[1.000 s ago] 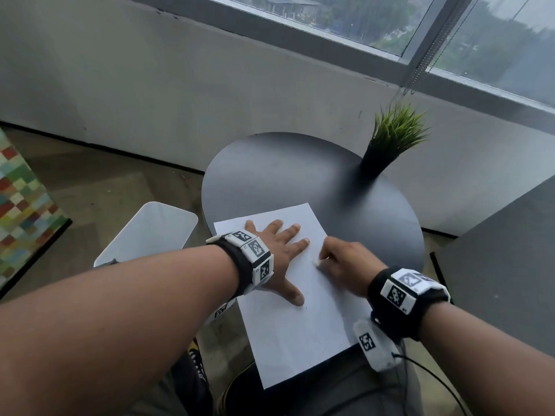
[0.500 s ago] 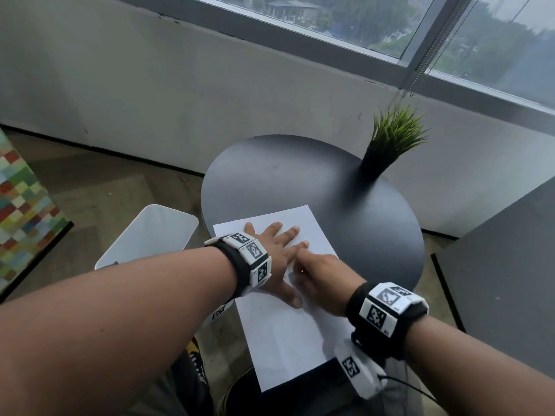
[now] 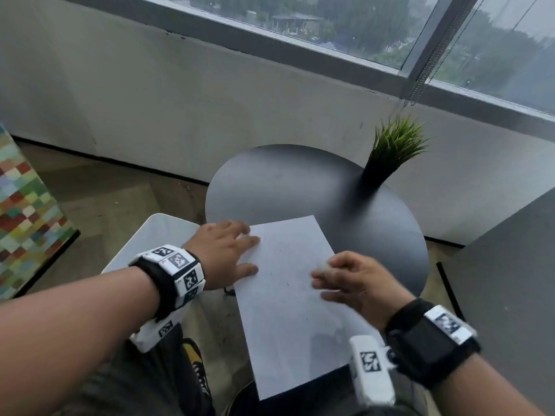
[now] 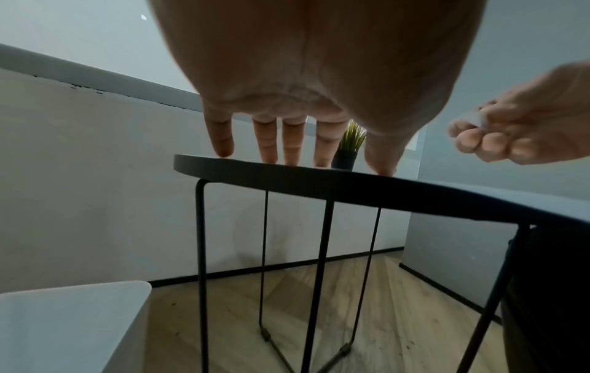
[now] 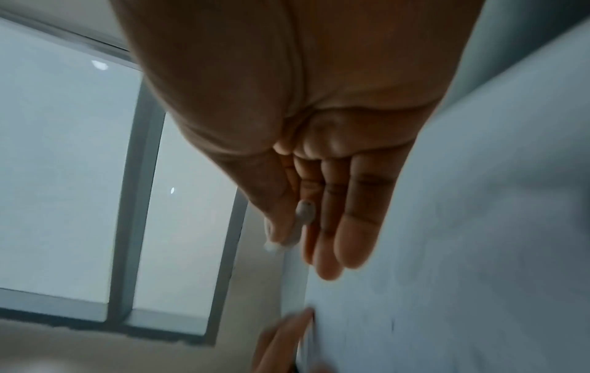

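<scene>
A white sheet of paper [image 3: 288,295] lies on the round black table [image 3: 285,181], its near end hanging over the table's front edge. My left hand [image 3: 222,253] lies flat with straight fingers on the sheet's far left corner; in the left wrist view its fingertips [image 4: 287,161] touch the tabletop. My right hand [image 3: 345,277] hovers over the sheet's right edge, blurred. It pinches a small white piece [image 3: 323,267] between thumb and fingers. The small white piece [image 5: 301,222] also shows in the right wrist view, and the right hand [image 4: 510,136] in the left wrist view.
A potted green plant [image 3: 390,151] stands at the table's far right. A white bin [image 3: 156,235] sits on the floor left of the table. A grey surface [image 3: 510,280] is at the right, a checked colourful panel [image 3: 24,217] at the far left. Wall and window lie behind.
My left hand slid from the middle of the sheet to its left corner. My right hand went left beside it, then came back to the sheet's right edge.
</scene>
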`<state>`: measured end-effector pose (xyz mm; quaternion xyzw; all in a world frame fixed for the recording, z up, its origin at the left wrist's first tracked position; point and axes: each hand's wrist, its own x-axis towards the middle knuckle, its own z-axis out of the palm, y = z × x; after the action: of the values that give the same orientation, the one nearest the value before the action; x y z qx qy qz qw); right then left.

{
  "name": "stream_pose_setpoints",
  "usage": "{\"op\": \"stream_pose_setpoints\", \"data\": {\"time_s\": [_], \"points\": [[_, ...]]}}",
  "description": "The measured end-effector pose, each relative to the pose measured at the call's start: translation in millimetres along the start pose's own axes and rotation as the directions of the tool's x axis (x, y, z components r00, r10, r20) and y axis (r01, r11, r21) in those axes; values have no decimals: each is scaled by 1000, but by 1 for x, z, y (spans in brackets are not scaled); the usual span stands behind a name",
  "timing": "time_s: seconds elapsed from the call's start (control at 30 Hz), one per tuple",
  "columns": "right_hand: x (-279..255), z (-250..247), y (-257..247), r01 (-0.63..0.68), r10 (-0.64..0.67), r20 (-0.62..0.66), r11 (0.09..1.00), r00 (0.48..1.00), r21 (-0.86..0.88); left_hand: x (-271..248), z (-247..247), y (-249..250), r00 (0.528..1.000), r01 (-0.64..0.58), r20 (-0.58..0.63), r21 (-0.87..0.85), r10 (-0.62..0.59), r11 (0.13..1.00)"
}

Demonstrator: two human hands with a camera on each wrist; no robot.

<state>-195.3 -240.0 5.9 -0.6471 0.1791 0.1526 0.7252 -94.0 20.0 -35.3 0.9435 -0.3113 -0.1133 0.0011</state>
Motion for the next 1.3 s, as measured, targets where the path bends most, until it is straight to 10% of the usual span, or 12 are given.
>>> {"op": "stream_pose_setpoints", "data": {"time_s": [0.13, 0.23, 0.37, 0.57, 0.73, 0.83, 1.0, 1.17, 1.3], "points": [[14, 32, 20, -148, 137, 255, 989, 957, 25, 11, 4, 12, 996, -16, 88, -17, 17, 1000], [35, -2, 12, -102, 115, -37, 964, 993, 245, 13, 3, 12, 990, -25, 137, -24, 28, 999], [46, -51, -8, 186, -37, -473, 944, 880, 273, 18, -2, 14, 979, -28, 201, -31, 34, 999], [40, -11, -16, 144, -208, -200, 944, 957, -296, 29, -17, 34, 985, -122, 126, 16, 119, 992], [53, 5, -5, 101, -267, -5, 382, 964, -919, 21, -1, 49, 973, -132, 185, -35, 136, 991], [50, 13, -2, 45, -256, -40, 316, 966, -948, 22, 5, 47, 974, -127, 183, -32, 131, 991], [34, 32, 5, 263, -128, 245, 145, 961, -954, 25, 9, 46, 974, -136, 176, -33, 140, 990], [52, 15, -8, 49, -244, -16, 258, 970, -965, 25, 8, 46, 974, -122, 186, -43, 128, 992], [35, 35, 4, 235, -94, 223, 149, 970, -961, 24, 8, 45, 975, -121, 182, -62, 130, 991]]}}
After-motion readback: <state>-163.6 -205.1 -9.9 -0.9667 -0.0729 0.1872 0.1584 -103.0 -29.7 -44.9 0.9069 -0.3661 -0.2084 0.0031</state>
